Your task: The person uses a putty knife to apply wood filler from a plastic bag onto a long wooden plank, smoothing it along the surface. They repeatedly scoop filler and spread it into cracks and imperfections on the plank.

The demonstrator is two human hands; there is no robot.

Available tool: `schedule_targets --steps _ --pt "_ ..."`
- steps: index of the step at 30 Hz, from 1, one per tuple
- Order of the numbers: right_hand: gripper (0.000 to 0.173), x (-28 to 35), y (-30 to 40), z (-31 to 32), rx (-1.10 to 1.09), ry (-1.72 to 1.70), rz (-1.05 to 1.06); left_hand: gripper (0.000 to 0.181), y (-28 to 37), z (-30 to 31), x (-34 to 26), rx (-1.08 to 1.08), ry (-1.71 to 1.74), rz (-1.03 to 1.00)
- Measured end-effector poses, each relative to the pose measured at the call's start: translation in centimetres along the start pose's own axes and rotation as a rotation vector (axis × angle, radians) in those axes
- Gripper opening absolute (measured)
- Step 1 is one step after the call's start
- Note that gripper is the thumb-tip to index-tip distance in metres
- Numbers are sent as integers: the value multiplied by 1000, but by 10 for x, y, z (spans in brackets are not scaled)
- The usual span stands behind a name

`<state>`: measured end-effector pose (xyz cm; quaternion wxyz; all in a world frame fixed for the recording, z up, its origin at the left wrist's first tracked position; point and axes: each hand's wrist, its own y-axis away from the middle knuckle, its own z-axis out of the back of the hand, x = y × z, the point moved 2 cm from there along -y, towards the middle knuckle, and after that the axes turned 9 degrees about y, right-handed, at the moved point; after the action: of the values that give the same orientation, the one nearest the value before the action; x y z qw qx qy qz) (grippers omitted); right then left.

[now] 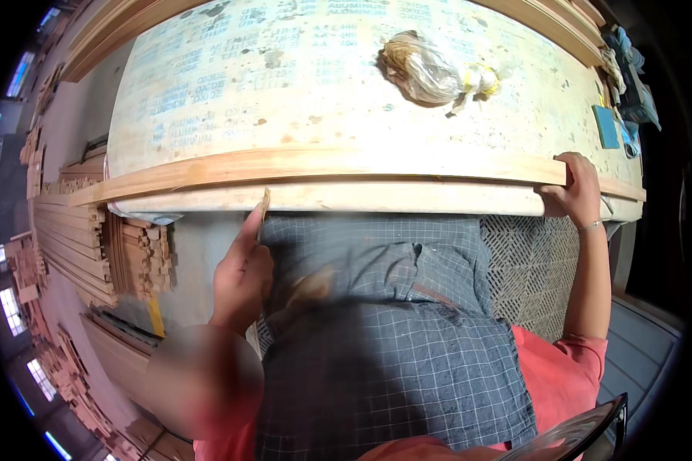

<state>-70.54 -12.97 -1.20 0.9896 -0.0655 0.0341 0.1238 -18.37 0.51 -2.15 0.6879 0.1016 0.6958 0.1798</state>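
Note:
A long, pale wooden board lies along the near edge of a covered table. My right hand grips this board toward its right part, fingers over the top and thumb at the near side. Below the near edge, further left, is my left hand, its index finger stretched along a thin brownish strip or blade. The strip's tip points up toward the board, and most of it is hidden by the hand, so I cannot tell its exact kind.
A knotted clear plastic bag with brownish contents sits on the table. A blue-green block lies at its right end. More wooden boards run along the far edge. Stacked wooden strips stand at left, and a patterned mat lies below.

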Motion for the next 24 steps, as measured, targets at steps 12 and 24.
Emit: schedule_targets --steps 12,24 --pt "49 141 -26 5 -229 -107 212 58 -9 -27 -13 1 -749 -423" --pt "55 207 -45 8 -247 -85 246 51 -11 22 1 -280 -939 -103"
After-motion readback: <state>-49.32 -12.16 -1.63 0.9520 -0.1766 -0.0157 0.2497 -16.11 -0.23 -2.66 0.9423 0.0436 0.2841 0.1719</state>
